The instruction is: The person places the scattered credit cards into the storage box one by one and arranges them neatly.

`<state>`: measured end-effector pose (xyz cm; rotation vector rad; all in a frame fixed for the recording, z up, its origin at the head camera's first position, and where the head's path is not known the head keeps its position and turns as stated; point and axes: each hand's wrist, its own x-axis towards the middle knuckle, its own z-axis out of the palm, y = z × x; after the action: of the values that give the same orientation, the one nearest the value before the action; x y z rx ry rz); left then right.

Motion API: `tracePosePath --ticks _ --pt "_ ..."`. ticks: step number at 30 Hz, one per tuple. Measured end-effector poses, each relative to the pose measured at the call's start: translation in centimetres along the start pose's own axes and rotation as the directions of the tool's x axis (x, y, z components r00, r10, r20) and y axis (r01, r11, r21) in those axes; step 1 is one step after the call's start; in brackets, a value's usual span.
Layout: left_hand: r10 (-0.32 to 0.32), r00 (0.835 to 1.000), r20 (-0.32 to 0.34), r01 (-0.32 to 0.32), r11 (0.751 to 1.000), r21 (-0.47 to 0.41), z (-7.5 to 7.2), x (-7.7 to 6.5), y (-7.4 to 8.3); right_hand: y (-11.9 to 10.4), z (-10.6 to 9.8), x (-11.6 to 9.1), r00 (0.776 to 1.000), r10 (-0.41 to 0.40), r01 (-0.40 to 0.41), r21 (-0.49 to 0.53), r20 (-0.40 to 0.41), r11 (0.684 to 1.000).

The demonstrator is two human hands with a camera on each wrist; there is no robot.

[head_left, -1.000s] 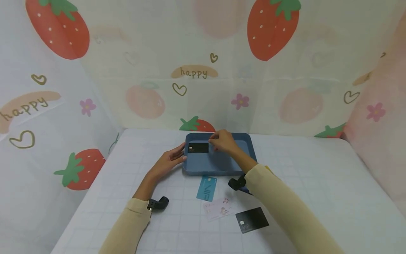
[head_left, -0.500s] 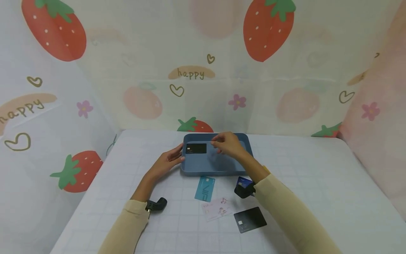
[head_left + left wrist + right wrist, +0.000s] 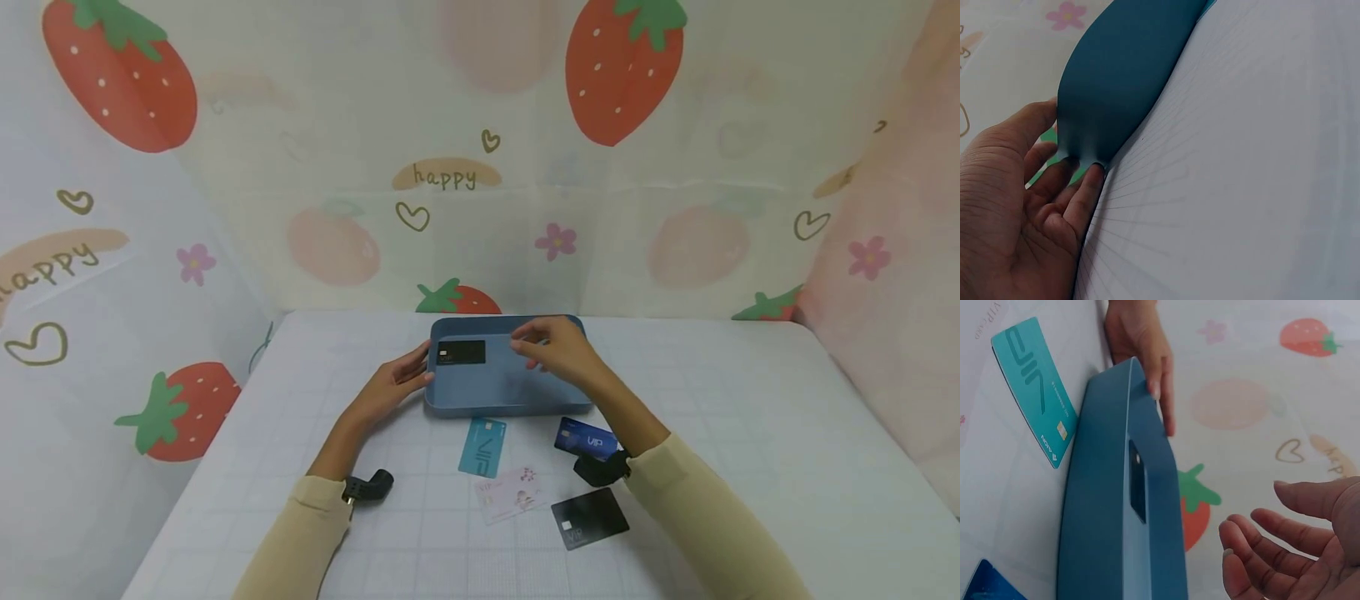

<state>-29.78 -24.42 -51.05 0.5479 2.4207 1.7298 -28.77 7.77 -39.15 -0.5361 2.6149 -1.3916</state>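
My left hand (image 3: 388, 385) rests against the left end of a blue tray (image 3: 480, 392), its fingers and thumb touching the tray's wall, as the left wrist view also shows. Inside the tray, near its left side, lies a black card (image 3: 461, 352) with a chip. Over the tray's right part hovers my right hand (image 3: 558, 348), fingers loosely bent; the right wrist view shows nothing between the thumb and fingers (image 3: 1272, 553). A teal VIP card (image 3: 482, 447) lies flat just in front of the tray.
On the white table (image 3: 712, 392) in front of the tray also lie a blue VIP card (image 3: 585, 436), a pale pink card (image 3: 512, 495) and a second black VIP card (image 3: 590, 518). A strawberry-patterned curtain (image 3: 450, 100) stands behind the table.
My right hand has drawn back to the right, away from the black card in the tray. The blue card has come out from behind my right wrist. My left hand stays at the tray.
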Motion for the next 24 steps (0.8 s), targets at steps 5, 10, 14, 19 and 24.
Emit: tracePosePath --ticks 5,10,14,19,24 --pt "-0.004 1.0 0.001 0.004 1.0 0.013 0.0 0.1 0.1 0.0 -0.9 -1.4 0.999 -0.032 0.032 -0.003 -0.008 0.999" --pt "0.004 1.0 -0.005 -0.004 1.0 0.009 -0.2 -0.1 0.2 0.2 -1.5 -2.5 0.999 -0.037 0.036 -0.01 -0.026 0.999" --pt "0.005 1.0 -0.02 -0.005 1.0 0.011 -0.3 -0.1 0.3 0.7 -1.8 -3.2 0.999 -0.036 0.036 -0.015 -0.032 0.999" --pt "-0.007 1.0 -0.017 0.007 1.0 0.009 -0.2 -0.3 0.4 1.5 -2.3 -4.5 0.999 -0.025 0.024 -0.027 -0.042 0.999" --pt "-0.013 1.0 -0.021 0.014 1.0 0.022 0.0 -0.4 0.4 2.2 -3.1 -6.0 0.998 -0.023 0.022 -0.022 -0.05 1.0"
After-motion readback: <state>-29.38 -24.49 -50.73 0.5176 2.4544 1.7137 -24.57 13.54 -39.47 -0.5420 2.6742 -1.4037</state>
